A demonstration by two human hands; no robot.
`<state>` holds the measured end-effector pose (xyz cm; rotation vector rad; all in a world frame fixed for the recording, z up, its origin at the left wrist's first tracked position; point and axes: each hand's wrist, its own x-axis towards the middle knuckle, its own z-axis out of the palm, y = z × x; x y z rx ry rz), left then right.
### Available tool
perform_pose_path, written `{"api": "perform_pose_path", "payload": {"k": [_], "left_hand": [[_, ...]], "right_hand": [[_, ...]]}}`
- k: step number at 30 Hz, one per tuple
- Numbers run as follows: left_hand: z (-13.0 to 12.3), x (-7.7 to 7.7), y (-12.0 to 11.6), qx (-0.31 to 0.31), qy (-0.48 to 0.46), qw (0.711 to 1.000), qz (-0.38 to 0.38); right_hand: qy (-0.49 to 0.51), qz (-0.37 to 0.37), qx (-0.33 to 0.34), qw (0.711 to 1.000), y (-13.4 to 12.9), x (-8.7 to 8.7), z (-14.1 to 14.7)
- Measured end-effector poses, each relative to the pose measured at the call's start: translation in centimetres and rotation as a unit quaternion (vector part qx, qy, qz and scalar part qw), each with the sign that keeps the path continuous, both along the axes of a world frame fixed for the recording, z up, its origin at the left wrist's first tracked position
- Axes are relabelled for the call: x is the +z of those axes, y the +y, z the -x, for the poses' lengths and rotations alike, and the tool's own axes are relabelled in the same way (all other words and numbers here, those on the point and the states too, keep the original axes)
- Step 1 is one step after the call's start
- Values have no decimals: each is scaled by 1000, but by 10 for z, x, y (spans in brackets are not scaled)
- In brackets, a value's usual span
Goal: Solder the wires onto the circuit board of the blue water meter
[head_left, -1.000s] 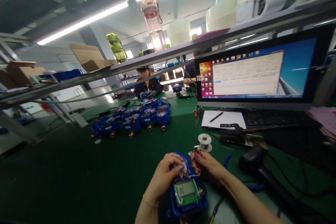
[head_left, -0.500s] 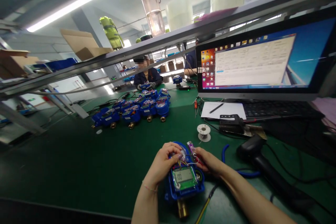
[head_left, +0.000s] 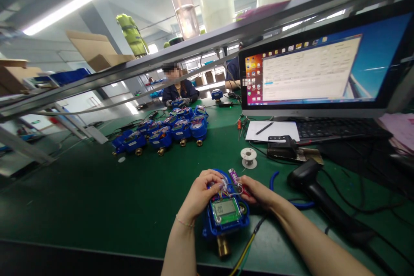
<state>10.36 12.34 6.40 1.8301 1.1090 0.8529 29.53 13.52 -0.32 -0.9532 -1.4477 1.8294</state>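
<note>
Since the earlier frame the blue meter (head_left: 225,215) is seen lower on the green bench (head_left: 97,198), steadied by the left hand (head_left: 202,192) while thin wires (head_left: 233,189) are pinched by the right hand (head_left: 257,190), so a tug could tear them.

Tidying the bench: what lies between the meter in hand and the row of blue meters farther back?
In the head view, only bare green mat separates the held meter from the row of blue meters.

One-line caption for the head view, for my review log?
Left hand and right hand work wires on a blue water meter on the green bench.
</note>
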Motion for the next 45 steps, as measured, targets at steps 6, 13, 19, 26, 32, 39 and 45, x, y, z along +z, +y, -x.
{"api": "perform_pose_path", "payload": {"k": [6, 13, 19, 26, 32, 39, 45], "left_hand": [[1, 0, 0, 2, 0, 1000, 6], [1, 0, 0, 0, -2, 1000, 5], [2, -2, 1, -2, 0, 1000, -1], [0, 0, 2, 1, -1, 1000, 0], [0, 1, 0, -2, -1, 1000, 6], [0, 2, 0, 0, 4, 1000, 0], [-1, 3, 0, 5, 6, 1000, -2]], "right_hand": [[-5, -4, 3, 1000, 0, 0, -2], [-17, -10, 1, 1000, 2, -1, 1], [-34, 1, -15, 999, -3, 15, 5], [-56, 2, -31, 998, -4, 20, 7], [-85, -32, -38, 995, -1, 18, 5], [-111, -85, -25, 990, 0, 18, 4], [-135, -142, -21, 980, 5, 12, 1]]}}
